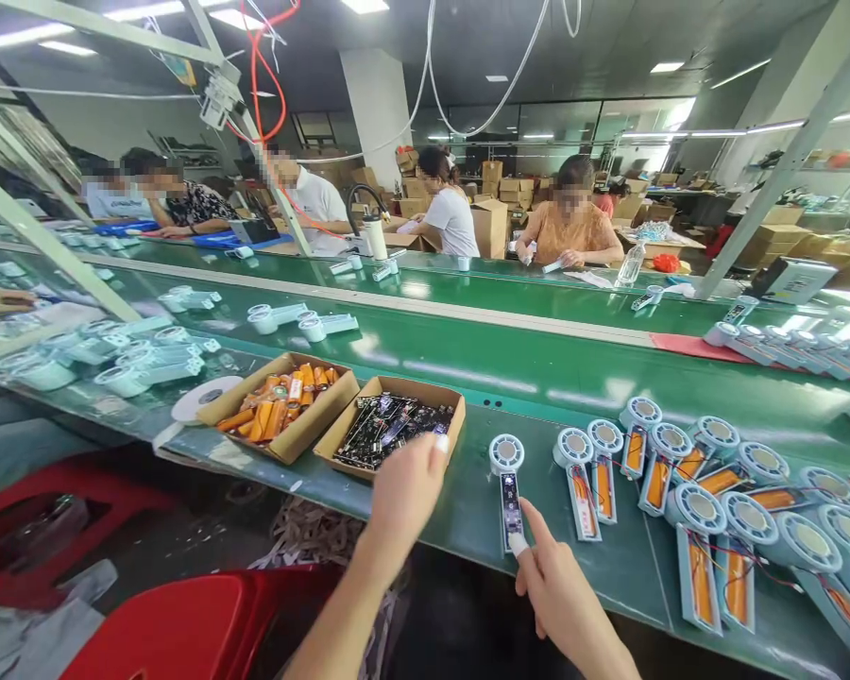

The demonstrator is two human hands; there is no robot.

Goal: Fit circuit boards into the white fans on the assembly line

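Observation:
A light-blue handheld fan [506, 453] lies on the green bench, its round head away from me. A black circuit board [511, 505] sits in its open handle. My right hand [559, 576] grips the lower handle, a white-capped thumb on the board end and the index finger along the right side. My left hand [407, 491] is curled at the front edge of a cardboard box [457, 416] of black circuit boards [397, 425]. One left fingertip also wears a white cover; the other fingers are mostly hidden, so I cannot see what they hold.
Another cardboard box [283, 446] holds orange-wrapped battery cells [276, 406]. Several fans with orange cells and wires [701, 557] lie at right; more fan shells [148, 364] pile up at left. Red stools [177, 628] stand below. Co-workers [573, 222] sit across the green conveyor [467, 364].

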